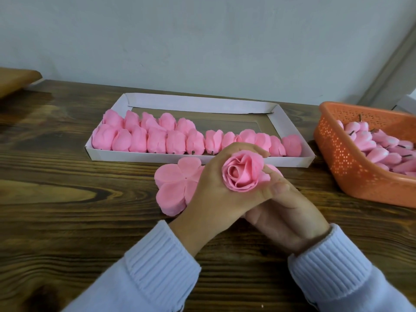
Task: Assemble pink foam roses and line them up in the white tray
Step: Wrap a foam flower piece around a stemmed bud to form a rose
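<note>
So the left hand's fingers [245, 147] are curled right round a pink foam rose [242, 173], gripping it from the back and left side with the bloom facing up at the camera. The left hand [216, 188] sits on top of the right hand [286, 212]. The right thumb [278, 186] is pressed against the rose's outer petal on the right side, and the rest of that hand's fingers are tucked under the left hand, so mostly hidden. The rose is held just above the counter [67, 199], right in front of the white tray [144, 156]. Just left of the hands, a stack of flat petal cutouts [175, 185] lies on the wood. In the tray, the finished roses [157, 140] lie on their sides: one full row along the near wall and a shorter second row behind it at the left end. An orange basket [337, 158] full of pink buds [382, 149] with dark stems sits at the right. Dark wood-grain counter, plain pale wall [202, 41] behind, light blue ribbed sleeves [157, 262].
</note>
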`<state>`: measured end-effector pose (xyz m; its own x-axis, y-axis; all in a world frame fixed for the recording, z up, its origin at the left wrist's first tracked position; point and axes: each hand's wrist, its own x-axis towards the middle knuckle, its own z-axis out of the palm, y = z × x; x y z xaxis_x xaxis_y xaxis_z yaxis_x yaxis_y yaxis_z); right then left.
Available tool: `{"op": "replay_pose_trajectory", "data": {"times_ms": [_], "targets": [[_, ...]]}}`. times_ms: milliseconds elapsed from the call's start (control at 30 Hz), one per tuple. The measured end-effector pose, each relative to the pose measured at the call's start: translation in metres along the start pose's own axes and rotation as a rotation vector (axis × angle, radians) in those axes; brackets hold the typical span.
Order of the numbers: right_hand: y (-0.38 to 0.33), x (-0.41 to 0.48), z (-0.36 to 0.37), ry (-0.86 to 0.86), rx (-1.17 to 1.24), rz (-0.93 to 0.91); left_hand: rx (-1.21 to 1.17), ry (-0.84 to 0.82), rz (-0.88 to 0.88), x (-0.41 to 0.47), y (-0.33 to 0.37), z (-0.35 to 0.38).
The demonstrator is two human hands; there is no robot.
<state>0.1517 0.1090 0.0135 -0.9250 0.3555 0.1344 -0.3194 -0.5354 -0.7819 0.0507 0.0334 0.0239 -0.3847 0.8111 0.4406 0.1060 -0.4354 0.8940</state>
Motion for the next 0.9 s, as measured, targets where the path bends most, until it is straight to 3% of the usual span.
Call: {"op": "replay_pose_trajectory", "data": {"times_ms": [133,267,367,433,533,900], "targets": [[-0.004,-0.003,0.001,0.154,-0.125,-0.082,-0.045,0.112,0.008,0.0,0.001,-0.002],[-0.004,-0.005,0.001,0.328,-0.557,-0.44,-0.123,0.186,0.0,0.003,-0.004,-0.005],[-0.006,-0.008,0.001,0.268,-0.884,-0.697,-0.138,0.15,-0.015,0.003,-0.005,-0.004],[-0.006,-0.01,0.0,0.246,-1.09,-0.774,-0.162,0.085,-0.03,0.004,-0.005,-0.002],[-0.005,-0.009,-0.002,0.285,-1.242,-0.809,-0.212,0.02,-0.045,0.004,-0.007,0.0],[-0.006,-0.008,-0.003,0.31,-1.216,-0.713,-0.174,0.01,-0.059,0.004,-0.011,-0.001]]}}
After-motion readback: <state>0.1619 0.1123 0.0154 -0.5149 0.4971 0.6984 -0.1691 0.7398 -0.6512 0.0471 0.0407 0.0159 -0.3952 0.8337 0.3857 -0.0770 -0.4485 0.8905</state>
